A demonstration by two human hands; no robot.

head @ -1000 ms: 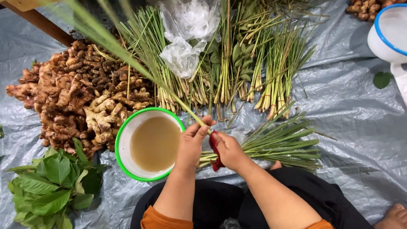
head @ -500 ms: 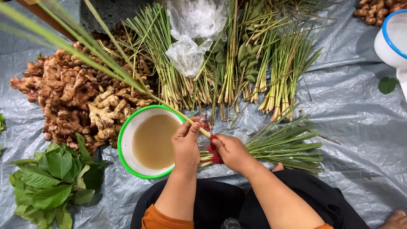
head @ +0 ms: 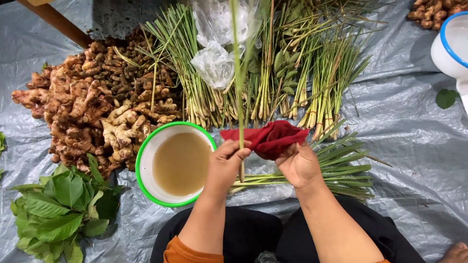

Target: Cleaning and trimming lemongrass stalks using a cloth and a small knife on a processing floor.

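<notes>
The left hand [head: 225, 163] pinches an upright lemongrass stalk [head: 237, 87] in a closed grip. The right hand [head: 300, 164] clutches a red cloth [head: 273, 137] against it, beside the bowl of cloudy water [head: 179, 163].

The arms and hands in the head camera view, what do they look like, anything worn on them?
Both forearms are bare from the hands up to near the elbows. The left hand and right hand wear no gloves, and no rings, watch or bracelets show. An orange sleeve is rolled up high on the left arm; only a sliver of orange shows at the right arm's edge.

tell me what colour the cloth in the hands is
Dark red. The cloth shows in the head view, held by the right hand.
</notes>
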